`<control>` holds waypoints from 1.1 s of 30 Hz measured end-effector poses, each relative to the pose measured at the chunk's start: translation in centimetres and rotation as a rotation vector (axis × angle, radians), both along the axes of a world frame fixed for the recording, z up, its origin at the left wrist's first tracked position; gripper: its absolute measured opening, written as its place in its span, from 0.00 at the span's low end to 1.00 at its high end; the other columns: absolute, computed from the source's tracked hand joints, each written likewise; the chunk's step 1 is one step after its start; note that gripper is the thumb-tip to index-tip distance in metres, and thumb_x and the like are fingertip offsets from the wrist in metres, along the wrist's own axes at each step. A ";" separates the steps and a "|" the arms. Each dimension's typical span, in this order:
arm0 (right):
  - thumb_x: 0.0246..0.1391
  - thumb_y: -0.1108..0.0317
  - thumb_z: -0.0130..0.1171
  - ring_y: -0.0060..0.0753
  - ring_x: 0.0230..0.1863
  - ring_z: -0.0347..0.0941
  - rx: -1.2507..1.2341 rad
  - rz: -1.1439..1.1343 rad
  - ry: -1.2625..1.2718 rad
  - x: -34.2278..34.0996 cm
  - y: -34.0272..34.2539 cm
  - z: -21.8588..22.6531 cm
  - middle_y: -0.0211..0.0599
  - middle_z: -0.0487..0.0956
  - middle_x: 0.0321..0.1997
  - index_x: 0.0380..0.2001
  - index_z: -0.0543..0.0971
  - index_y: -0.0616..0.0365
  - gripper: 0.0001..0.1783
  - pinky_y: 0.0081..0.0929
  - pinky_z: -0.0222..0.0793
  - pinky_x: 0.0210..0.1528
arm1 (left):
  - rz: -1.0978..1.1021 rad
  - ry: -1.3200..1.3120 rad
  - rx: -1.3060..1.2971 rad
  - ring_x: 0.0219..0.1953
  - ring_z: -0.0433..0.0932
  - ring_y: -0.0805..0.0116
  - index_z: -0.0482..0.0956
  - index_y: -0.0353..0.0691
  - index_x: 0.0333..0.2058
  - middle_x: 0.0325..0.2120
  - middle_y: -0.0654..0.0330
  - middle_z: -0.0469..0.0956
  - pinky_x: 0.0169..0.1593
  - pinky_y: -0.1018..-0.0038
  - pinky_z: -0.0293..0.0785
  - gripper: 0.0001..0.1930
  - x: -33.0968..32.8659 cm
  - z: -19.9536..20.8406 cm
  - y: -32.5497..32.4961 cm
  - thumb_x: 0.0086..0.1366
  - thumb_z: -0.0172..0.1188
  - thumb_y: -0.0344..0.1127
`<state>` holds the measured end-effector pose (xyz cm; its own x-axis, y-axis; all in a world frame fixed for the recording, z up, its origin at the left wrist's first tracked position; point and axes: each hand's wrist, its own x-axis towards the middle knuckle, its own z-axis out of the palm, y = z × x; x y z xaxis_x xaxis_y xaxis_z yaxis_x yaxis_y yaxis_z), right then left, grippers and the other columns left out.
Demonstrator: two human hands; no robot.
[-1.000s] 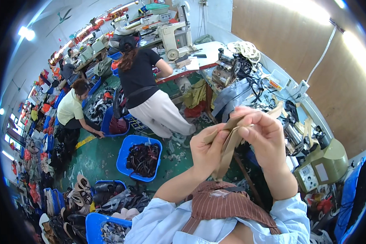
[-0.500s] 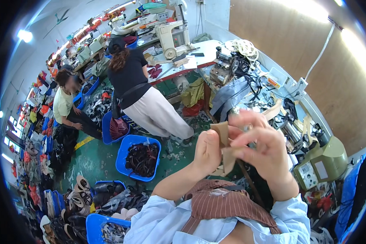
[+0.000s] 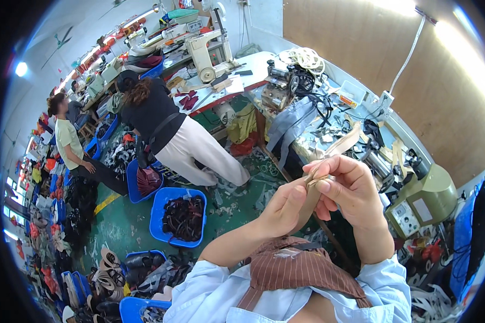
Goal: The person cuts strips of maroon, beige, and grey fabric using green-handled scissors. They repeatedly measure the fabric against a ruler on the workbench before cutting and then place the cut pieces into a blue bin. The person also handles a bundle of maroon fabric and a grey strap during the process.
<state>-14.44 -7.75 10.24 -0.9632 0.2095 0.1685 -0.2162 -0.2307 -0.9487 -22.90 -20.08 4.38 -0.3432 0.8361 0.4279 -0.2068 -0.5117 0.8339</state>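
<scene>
Both my hands meet in front of my chest, pinching a tan strip of cloth-like material. The strip is bunched and folded between the fingertips, and a flat length of it hangs below. My left hand grips it from the left, thumb raised along its side. From the right, my right hand squeezes the folded upper end between thumb and index finger, with the other fingers curled behind. The exact fold is partly covered by my fingers.
A cluttered bench with a small machine stands ahead right; an olive-green machine sits at the right. Blue baskets of dark pieces stand on the floor at left. A person in black bends over a table; another stands farther left.
My fingers have closed together on the strip, which is now folded at the top instead of spread. The person at far left has straightened up. The view has shifted slightly.
</scene>
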 end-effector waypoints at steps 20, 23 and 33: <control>0.47 0.81 0.61 0.21 0.27 0.75 0.508 -0.192 0.123 0.6 0.4 0.1 0.38 0.79 0.29 0.34 0.80 0.65 0.08 0.16 0.68 0.28 | -0.119 -0.042 -0.104 0.27 0.75 0.72 0.69 0.31 0.41 0.29 0.55 0.74 0.33 0.78 0.72 0.31 -0.2 0.0 -0.6 0.70 0.27 0.56; 0.46 0.82 0.60 0.21 0.26 0.75 0.510 -0.231 0.132 0.9 1.0 -0.7 0.38 0.79 0.30 0.33 0.80 0.65 0.08 0.15 0.68 0.27 | -0.153 -0.044 -0.137 0.27 0.74 0.72 0.69 0.31 0.41 0.29 0.55 0.74 0.33 0.78 0.71 0.31 -0.3 -0.4 0.1 0.70 0.27 0.56; 0.41 0.70 0.66 0.36 0.31 0.75 0.834 -0.719 0.043 5.5 5.3 -9.7 0.33 0.79 0.27 0.30 0.82 0.53 0.08 0.29 0.70 0.36 | -0.098 -0.044 -0.329 0.28 0.74 0.75 0.66 0.27 0.48 0.30 0.57 0.75 0.34 0.80 0.70 0.23 3.2 -7.0 6.9 0.72 0.34 0.45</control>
<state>-8.92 -2.42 0.54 -0.6519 0.5236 0.5485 -0.0800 0.6719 -0.7363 -19.71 -13.19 -2.65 -0.2664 0.9568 0.1167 -0.2810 -0.1929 0.9401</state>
